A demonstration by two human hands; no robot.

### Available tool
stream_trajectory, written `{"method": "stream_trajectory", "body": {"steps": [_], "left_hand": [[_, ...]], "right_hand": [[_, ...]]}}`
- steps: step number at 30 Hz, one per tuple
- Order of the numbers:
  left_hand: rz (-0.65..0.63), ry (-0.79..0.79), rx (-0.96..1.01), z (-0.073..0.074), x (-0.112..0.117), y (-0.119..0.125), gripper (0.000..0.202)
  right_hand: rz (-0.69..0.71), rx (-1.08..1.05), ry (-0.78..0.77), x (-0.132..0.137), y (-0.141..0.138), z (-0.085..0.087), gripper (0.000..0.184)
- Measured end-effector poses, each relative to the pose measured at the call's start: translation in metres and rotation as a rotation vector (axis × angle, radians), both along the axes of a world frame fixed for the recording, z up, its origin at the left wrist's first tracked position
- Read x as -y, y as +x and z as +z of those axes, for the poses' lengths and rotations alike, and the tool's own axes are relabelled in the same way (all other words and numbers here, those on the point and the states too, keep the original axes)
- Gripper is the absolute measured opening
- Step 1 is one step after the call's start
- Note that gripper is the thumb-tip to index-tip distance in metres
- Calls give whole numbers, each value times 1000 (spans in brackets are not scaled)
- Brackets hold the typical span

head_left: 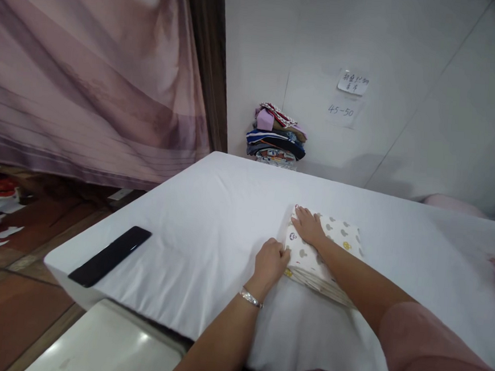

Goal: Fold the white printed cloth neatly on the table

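A folded white cloth (342, 230) printed with grey, yellow and purple mushroom-like shapes lies on the white-covered table (185, 220). My right hand (308, 226) rests flat on its top near the far left corner, fingers apart. At the cloth's near left edge, my left hand (270, 261) is closed with its fingers curled around the edge; a silver bracelet circles that wrist. Several layers show along the near side of the fold. My right forearm covers part of the cloth.
A long black flat object (111, 255) lies at the table's left end. Beyond the far edge, a pile of folded clothes (277, 136) stands against the wall. A pink curtain (89, 70) hangs at left. A white surface (110, 346) sits below the table's near left edge.
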State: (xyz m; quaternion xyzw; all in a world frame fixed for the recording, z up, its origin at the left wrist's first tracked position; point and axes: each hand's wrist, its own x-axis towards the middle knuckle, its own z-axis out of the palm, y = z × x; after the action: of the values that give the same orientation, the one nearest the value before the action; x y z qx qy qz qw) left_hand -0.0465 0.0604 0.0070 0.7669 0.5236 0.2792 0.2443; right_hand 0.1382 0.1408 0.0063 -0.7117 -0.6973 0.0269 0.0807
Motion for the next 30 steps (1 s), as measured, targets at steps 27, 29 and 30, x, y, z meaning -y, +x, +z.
{"method": "stream_trajectory", "body": {"steps": [27,29,30], "left_hand": [[-14,-43,-41,3,-8,-3,33],[-18,-40,-43,3,-8,-4,34],[-16,-42,-45,3,-8,-4,34]], "right_hand": [[114,-182,-98,96,-41,19,51],[127,-194,-134,100,-32,27,51],[112,-186,-138,104,-25,30,52]]}}
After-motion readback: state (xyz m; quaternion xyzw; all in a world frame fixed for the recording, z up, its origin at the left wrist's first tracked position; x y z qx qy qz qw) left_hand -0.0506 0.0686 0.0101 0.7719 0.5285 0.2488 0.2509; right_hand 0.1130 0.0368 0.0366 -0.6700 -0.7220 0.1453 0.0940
